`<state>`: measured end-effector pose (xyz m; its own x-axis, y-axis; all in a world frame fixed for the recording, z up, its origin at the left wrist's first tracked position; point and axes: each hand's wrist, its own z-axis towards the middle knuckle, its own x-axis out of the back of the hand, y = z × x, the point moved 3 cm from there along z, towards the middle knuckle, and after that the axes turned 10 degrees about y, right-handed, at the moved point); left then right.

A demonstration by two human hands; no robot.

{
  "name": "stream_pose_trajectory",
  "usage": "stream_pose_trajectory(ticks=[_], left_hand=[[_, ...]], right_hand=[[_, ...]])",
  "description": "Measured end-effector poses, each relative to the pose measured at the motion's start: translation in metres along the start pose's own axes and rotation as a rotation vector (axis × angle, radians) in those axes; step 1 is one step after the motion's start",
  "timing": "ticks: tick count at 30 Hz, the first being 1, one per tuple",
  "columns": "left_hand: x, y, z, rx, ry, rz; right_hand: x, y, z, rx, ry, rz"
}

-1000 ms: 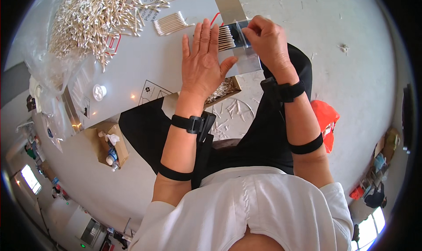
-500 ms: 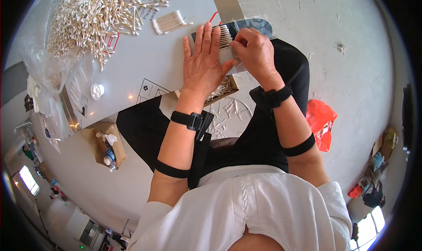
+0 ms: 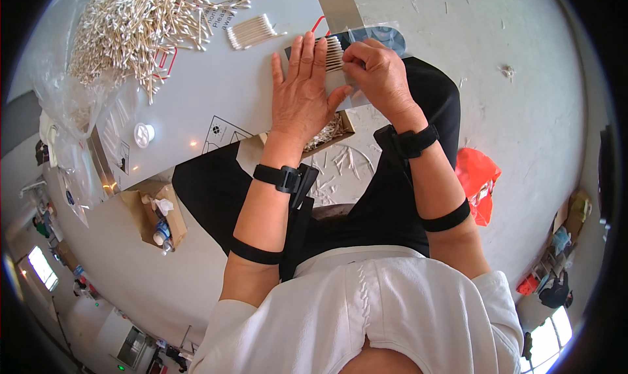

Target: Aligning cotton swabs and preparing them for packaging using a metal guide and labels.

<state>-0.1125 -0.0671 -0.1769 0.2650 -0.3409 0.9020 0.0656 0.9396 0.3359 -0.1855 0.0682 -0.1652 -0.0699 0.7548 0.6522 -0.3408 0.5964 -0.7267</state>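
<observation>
Grey table (image 3: 216,92) — the left hand (image 3: 302,89) lies flat, fingers spread, on a clear bag (image 3: 366,40) of swabs (image 3: 333,52) at its edge; the right hand (image 3: 376,73) pinches the bag beside it. Loose swab pile (image 3: 137,27) lies well apart.

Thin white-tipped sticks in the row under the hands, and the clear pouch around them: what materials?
Thin white-tipped sticks: pale matte shafts, likely wood or paper; fuzzy white tips look like cotton. Same as the loose heap. Clear pouch: glossy see-through film, probably thin plastic, given its glare. Left hand lies flat on it; right hand pinches its edge.
</observation>
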Motion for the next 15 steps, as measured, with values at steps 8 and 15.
stream_pose_trajectory(ticks=[8, 15], left_hand=[[-0.003, -0.001, -0.001, -0.010, 0.015, 0.016], [-0.005, -0.002, -0.002, -0.023, 0.030, 0.036]], right_hand=[[-0.004, 0.001, 0.004, -0.072, 0.016, -0.084], [-0.002, 0.003, 0.028, -0.249, -0.172, -0.172]])
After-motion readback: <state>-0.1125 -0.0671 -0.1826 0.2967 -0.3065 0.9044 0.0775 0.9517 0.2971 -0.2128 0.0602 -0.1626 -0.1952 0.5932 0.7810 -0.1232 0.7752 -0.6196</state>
